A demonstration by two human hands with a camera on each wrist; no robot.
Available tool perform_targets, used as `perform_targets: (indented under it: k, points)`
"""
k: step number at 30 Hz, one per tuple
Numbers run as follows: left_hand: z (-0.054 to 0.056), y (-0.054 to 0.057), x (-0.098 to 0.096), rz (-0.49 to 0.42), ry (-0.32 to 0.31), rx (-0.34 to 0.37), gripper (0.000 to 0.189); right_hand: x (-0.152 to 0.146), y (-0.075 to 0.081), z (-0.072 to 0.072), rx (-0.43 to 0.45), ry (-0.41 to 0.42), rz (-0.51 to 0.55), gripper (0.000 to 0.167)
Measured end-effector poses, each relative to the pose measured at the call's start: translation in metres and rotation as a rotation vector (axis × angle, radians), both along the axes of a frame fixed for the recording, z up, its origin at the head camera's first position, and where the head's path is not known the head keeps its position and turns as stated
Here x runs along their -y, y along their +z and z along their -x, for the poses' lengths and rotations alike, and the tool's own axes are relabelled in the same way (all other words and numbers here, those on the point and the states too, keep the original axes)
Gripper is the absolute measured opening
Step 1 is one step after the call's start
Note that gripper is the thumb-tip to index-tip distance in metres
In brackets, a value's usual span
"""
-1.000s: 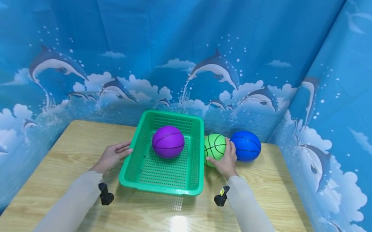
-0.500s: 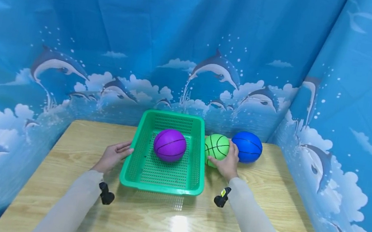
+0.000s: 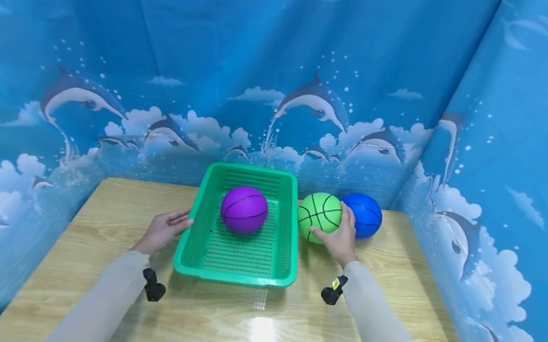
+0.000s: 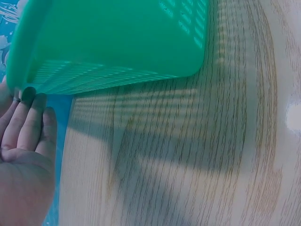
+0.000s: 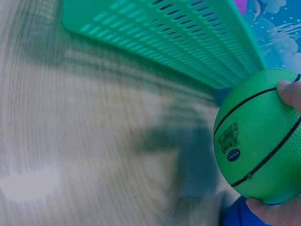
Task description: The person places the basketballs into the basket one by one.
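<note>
My right hand grips a small green basketball from its right side, thumb at the front and fingers behind. In the right wrist view, the green ball's printed label faces the camera, and thumb and fingertips press its surface. The ball stands close beside the right wall of a green plastic basket. Inside that basket lies a purple basketball. My left hand touches the basket's left rim; the left wrist view shows its fingers fairly straight, tips right under the rim.
A blue basketball sits at the table's back right, partly covered by my right hand and the green ball. The wooden table backs onto a blue dolphin-print curtain, which also rises along the right side.
The green basketball has risen slightly with my right hand and overlaps more of the blue one. The purple basketball rolled a little right, then back left. My left hand stays at the basket's rim.
</note>
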State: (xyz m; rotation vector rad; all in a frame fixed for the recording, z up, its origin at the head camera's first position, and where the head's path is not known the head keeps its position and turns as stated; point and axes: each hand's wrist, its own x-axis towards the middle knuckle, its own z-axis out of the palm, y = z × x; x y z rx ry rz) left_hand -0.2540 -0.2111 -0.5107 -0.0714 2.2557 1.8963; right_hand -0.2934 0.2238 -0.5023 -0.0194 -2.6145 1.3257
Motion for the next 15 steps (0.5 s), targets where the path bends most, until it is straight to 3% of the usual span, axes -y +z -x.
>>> perform_targets:
  k: [8, 15]
  points:
    - [0.000, 0.001, -0.001, 0.009, 0.012, 0.002, 0.061, -0.005, 0.017, -0.004, -0.031, 0.011, 0.028, 0.109]
    - [0.001, 0.000, -0.002, 0.014, 0.012, 0.016, 0.062, -0.002, 0.045, -0.017, -0.079, 0.026, 0.029, 0.110]
